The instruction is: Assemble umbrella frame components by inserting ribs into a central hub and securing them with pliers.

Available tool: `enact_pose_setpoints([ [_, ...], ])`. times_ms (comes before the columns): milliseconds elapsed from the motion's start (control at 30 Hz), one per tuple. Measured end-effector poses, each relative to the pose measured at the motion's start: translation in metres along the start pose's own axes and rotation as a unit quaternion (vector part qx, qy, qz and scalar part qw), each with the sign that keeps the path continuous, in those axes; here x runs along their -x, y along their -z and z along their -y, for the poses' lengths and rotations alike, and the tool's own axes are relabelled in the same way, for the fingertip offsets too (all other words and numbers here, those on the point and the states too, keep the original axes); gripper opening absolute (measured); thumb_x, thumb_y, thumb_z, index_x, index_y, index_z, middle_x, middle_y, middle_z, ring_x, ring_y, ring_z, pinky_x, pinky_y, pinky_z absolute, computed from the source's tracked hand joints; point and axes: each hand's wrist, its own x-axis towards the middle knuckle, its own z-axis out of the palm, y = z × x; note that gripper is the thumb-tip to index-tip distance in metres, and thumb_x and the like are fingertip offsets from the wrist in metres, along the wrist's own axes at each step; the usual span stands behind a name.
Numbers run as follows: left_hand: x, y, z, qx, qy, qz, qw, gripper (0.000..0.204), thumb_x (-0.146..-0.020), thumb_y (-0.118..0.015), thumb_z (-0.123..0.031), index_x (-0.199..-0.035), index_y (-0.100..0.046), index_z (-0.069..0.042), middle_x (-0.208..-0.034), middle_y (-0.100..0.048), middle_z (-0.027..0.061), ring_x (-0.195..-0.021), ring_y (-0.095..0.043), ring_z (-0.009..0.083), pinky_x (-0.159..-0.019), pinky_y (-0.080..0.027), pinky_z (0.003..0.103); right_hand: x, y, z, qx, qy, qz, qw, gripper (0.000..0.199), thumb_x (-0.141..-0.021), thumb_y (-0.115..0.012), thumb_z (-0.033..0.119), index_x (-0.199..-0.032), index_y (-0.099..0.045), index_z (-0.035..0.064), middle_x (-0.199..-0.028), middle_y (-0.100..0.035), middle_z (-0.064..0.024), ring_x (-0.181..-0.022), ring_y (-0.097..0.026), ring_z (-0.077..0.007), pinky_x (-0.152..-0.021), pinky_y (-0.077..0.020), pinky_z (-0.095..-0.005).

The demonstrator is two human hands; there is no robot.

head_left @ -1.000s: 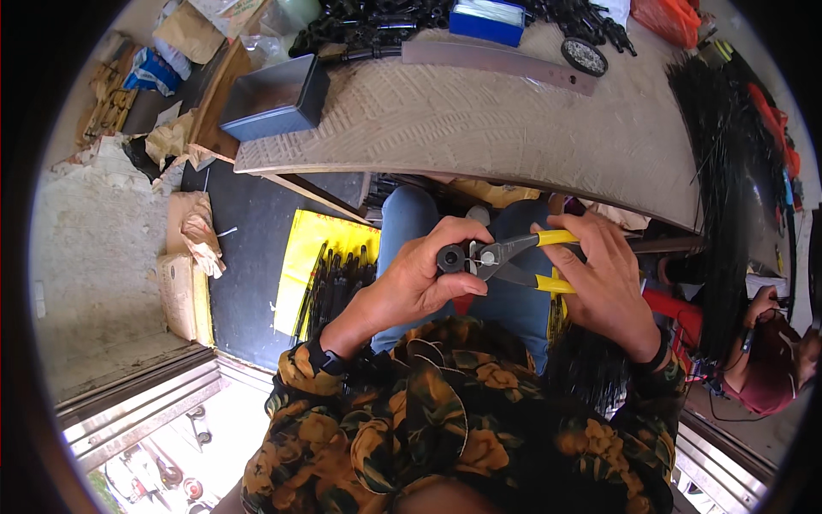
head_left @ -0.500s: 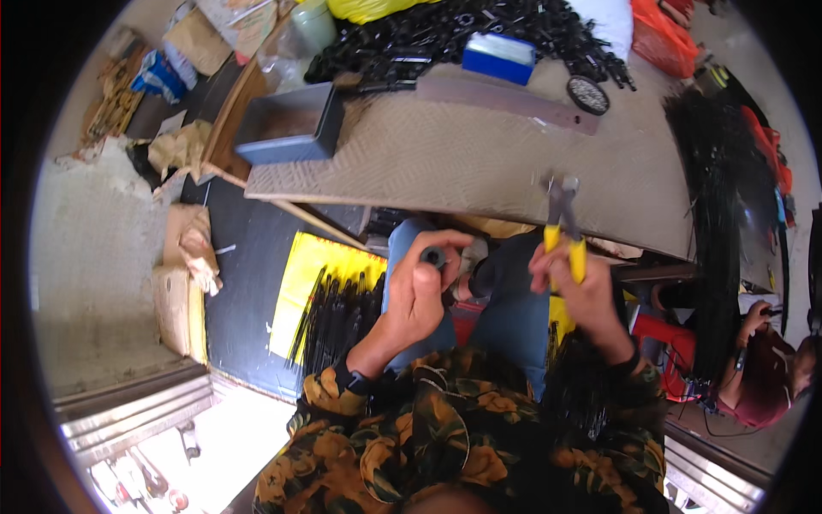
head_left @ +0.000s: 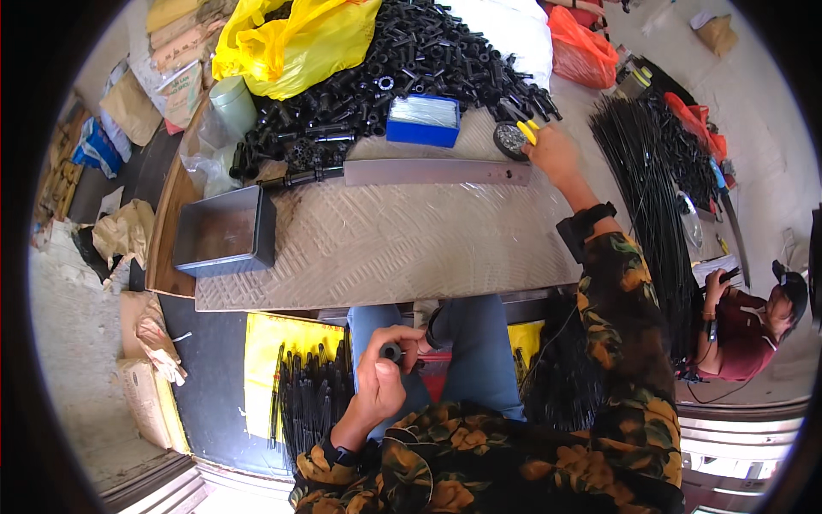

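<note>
My left hand [head_left: 379, 390] is closed around a black rod-like piece, above my lap; its round, hollow-looking black end [head_left: 390, 352] pokes out between thumb and forefinger. Stretched out across the workbench, my right hand [head_left: 555, 156] grips the yellow-handled pliers [head_left: 533, 130] by the handles, their metal jaws pointing away from me. Right beneath the pliers is a round black dish [head_left: 503, 147] holding small pale pieces. Left of it stands a blue box [head_left: 422, 137] with thin whitish sticks. My right fingers are partly hidden by the back of the hand.
Black fittings [head_left: 411, 60] lie heaped at the bench's far side, beside a yellow bag [head_left: 308, 43]. A metal bar [head_left: 437, 171] and a grey bin [head_left: 257, 248] sit nearer. Long black rods [head_left: 634, 163] hang at right. A co-worker [head_left: 741, 330] is at far right.
My right hand has carried the pliers from above my lap out to the dish at the far right of the bench. The left hand keeps its black piece. The whole view has shifted.
</note>
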Motion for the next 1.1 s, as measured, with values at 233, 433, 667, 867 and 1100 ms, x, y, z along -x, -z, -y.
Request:
enact_pose_setpoints([
  [233,-0.008,0.003,0.001,0.016,0.015,-0.002,1.0,0.059,-0.091,-0.027,-0.05,-0.103,-0.046,0.004,-0.07,-0.048,0.0072,-0.059,-0.04,0.0104,-0.056,-0.035,0.025,-0.013,-0.008,-0.005,-0.057,0.002,-0.021,0.998,0.03,-0.073,-0.062,0.028,-0.083,-0.063,-0.0009,-0.081,-0.061,-0.0228,-0.078,-0.061,-0.0347,-0.068,-0.0474,-0.0414],
  [433,-0.001,-0.001,-0.004,0.017,0.024,-0.002,1.0,0.06,-0.091,-0.027,-0.052,-0.102,-0.046,0.003,-0.064,-0.041,0.0046,-0.057,-0.037,0.0113,-0.054,-0.032,0.025,-0.005,0.008,-0.004,-0.067,-0.039,-0.014,0.997,0.027,-0.074,-0.061,0.023,-0.085,-0.063,-0.001,-0.076,-0.063,-0.019,-0.073,-0.063,-0.0298,-0.065,-0.0471,-0.0376],
  [667,-0.001,-0.006,-0.01,0.031,0.026,0.012,0.999,0.054,-0.092,-0.028,-0.047,-0.096,-0.048,0.002,-0.071,-0.043,0.0058,-0.06,-0.039,0.011,-0.056,-0.034,0.026,0.151,0.088,0.058,-0.678,0.024,0.189,0.71,0.016,-0.078,-0.06,0.014,-0.081,-0.059,-0.0011,-0.088,-0.057,-0.0118,-0.062,-0.052,-0.013,-0.057,-0.0441,-0.0251],
  [867,-0.011,-0.028,-0.042,-0.006,-0.006,0.09,0.996,0.048,-0.093,-0.028,-0.044,-0.092,-0.048,0.0,-0.068,-0.044,0.005,-0.057,-0.042,0.0113,-0.052,-0.035,0.025,0.243,0.111,0.095,-0.663,0.216,0.108,0.709,0.017,-0.071,-0.069,0.002,-0.087,-0.063,0.0034,-0.092,-0.06,-0.0116,-0.075,-0.06,-0.0162,-0.064,-0.0464,-0.0254],
  [1100,0.019,-0.033,-0.059,-0.056,-0.018,0.049,0.997,0.05,-0.092,-0.027,-0.047,-0.091,-0.047,-0.001,-0.067,-0.043,0.0056,-0.058,-0.043,0.0125,-0.052,-0.035,0.026,0.254,0.12,0.102,-0.637,0.286,0.073,0.712,0.02,-0.069,-0.072,0.002,-0.087,-0.063,0.005,-0.092,-0.06,-0.0132,-0.076,-0.059,-0.018,-0.063,-0.045,-0.0255],
])
